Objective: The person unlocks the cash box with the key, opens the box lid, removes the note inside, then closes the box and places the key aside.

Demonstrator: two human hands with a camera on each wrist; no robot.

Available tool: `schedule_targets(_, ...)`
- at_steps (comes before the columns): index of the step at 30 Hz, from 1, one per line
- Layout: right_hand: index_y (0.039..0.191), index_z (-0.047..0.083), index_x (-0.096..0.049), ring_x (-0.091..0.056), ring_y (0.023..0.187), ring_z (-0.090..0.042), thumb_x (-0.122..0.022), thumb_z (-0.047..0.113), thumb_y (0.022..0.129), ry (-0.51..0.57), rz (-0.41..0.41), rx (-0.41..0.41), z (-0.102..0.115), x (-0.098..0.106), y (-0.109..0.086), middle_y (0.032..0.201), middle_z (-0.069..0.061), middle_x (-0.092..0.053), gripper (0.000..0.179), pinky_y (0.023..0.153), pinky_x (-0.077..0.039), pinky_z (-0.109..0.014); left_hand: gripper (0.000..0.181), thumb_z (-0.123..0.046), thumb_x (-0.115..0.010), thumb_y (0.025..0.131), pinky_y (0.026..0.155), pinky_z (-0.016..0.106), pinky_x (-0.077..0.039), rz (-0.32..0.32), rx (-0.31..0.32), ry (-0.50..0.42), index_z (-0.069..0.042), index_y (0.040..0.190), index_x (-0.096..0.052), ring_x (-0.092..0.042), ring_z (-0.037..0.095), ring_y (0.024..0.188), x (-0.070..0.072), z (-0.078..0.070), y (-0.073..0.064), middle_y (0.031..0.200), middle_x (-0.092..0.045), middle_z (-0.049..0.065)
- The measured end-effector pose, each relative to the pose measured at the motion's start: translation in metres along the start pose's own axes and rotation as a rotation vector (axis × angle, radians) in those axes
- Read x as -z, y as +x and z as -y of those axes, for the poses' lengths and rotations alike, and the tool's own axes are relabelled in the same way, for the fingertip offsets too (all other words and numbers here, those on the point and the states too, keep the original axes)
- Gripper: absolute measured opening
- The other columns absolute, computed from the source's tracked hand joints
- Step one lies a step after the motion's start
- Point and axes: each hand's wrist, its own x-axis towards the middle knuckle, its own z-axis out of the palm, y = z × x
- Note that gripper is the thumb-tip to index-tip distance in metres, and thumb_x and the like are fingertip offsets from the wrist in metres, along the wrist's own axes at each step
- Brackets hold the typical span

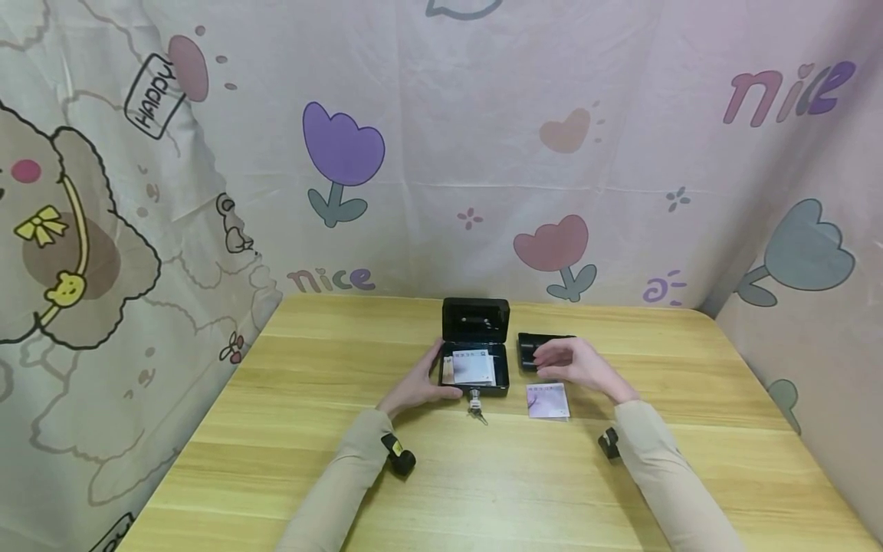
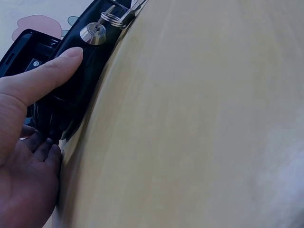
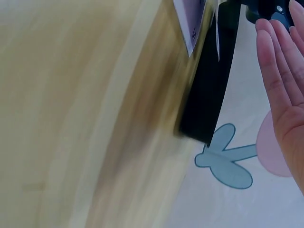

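A small black cash box (image 1: 474, 389) stands on the table with its lid (image 1: 475, 320) raised. Folded banknotes (image 1: 472, 367) lie inside it, and keys on a ring (image 1: 477, 414) hang from the lock (image 2: 93, 33) on its front. My left hand (image 1: 418, 386) holds the box at its left front corner, thumb (image 2: 52, 75) along the front face and fingers at the side. To the right lies a black tray (image 1: 526, 353); my right hand (image 1: 578, 363) is over it, fingers straight, with nothing seen in them. Just in front of the tray are more banknotes (image 1: 548, 401).
The wooden table (image 1: 483, 491) runs back to a printed cloth (image 1: 441, 153), which hangs behind it and along both sides. Small black wrist cameras (image 1: 398, 455) are strapped to both sleeves.
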Motion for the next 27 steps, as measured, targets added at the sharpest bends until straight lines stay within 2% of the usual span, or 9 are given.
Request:
schedule_targets(6,0.118,-0.011,-0.066,-0.074,0.101,-0.031,-0.076,0.008,0.088,0.004,0.037,0.035,0.009,-0.006,0.009,0.112,-0.026,-0.073,0.037,0.089,-0.060,-0.023,0.119,-0.035,-0.087,0.078,0.127,0.060,-0.014,-0.002,0.007,0.008,-0.016,0.164,-0.007,-0.011,0.037,0.158,0.000,0.000,0.000,0.171,-0.005,0.010)
schedule_targets(18,0.123,-0.009,-0.065,-0.073,0.105,-0.034,-0.074,0.008,0.090,-0.067,0.072,0.058,0.022,-0.020,0.034,0.116,-0.024,-0.073,0.039,0.092,-0.061,-0.038,0.120,-0.034,-0.087,0.077,0.127,0.061,-0.015,0.003,-0.003,0.009,-0.014,0.164,-0.006,-0.012,0.038,0.157,0.001,0.000,-0.001,0.171,-0.005,0.011)
schedule_targets(27,0.124,-0.008,-0.064,-0.074,0.104,-0.032,-0.073,0.010,0.091,-0.096,0.114,0.021,0.036,-0.025,0.050,0.114,-0.022,-0.074,0.038,0.089,-0.063,-0.037,0.121,-0.036,-0.088,0.076,0.127,0.060,-0.015,-0.004,0.003,0.007,-0.015,0.164,-0.006,-0.011,0.038,0.157,0.000,0.000,0.000,0.171,-0.005,0.012)
